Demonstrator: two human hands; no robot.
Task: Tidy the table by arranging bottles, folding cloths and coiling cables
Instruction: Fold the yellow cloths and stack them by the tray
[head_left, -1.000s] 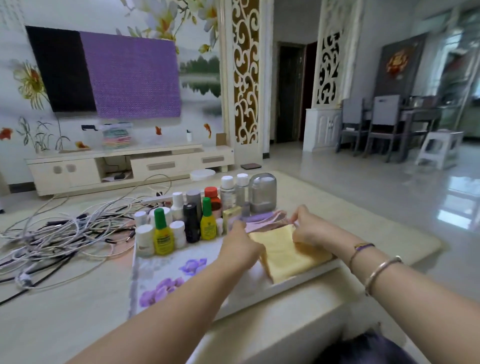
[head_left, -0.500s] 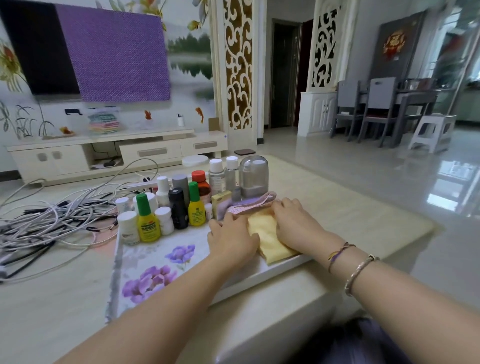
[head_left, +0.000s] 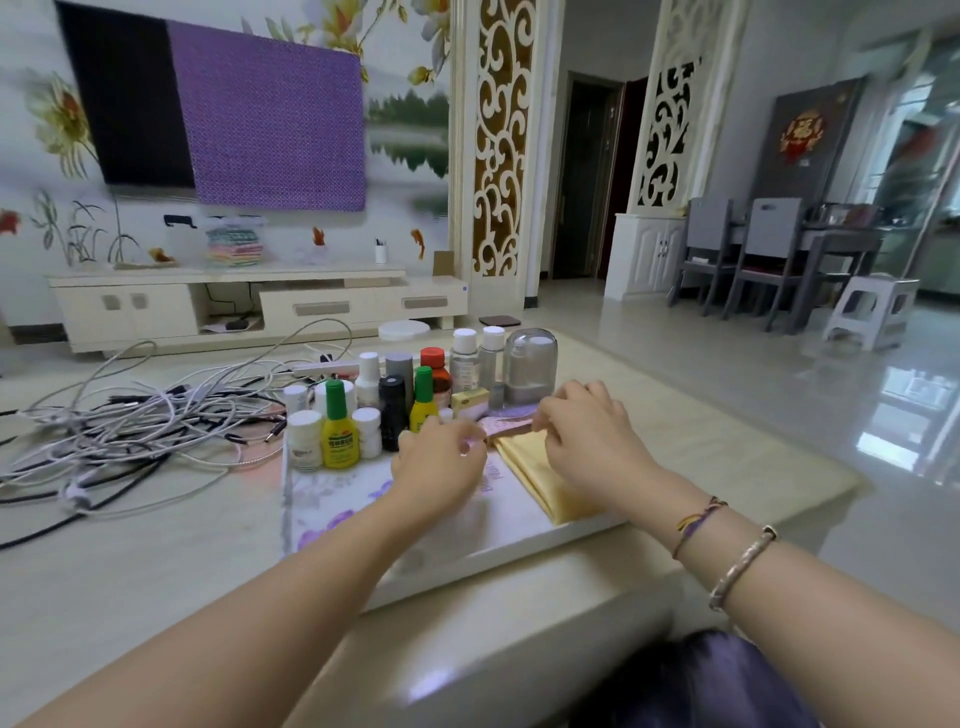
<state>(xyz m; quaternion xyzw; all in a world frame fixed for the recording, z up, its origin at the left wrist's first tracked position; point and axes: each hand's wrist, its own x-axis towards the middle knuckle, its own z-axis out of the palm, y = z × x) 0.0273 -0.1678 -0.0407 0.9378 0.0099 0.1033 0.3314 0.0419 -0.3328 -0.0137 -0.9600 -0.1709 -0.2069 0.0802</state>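
Yellow cloth (head_left: 540, 478), folded, on the floral tray (head_left: 332, 499)
Right hand (head_left: 587, 436) pinches its far edge; left hand (head_left: 441, 457) hovers loosely curled, gripping nothing (bottles (head_left: 384, 410) just behind).

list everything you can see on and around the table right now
bottles: about a dozen, mixed colours, grouped upright at the tray's far edge
yellow cloth: one, folded, on the tray's right side
purple cloth: one, just beyond the yellow one
cables: several, white and black, tangled on the table's left
tray: one, white with purple flowers, mid-table
table: one, cream
left hand: fingers curled by the purple cloth
right hand: fingertips at the cloths' far edge
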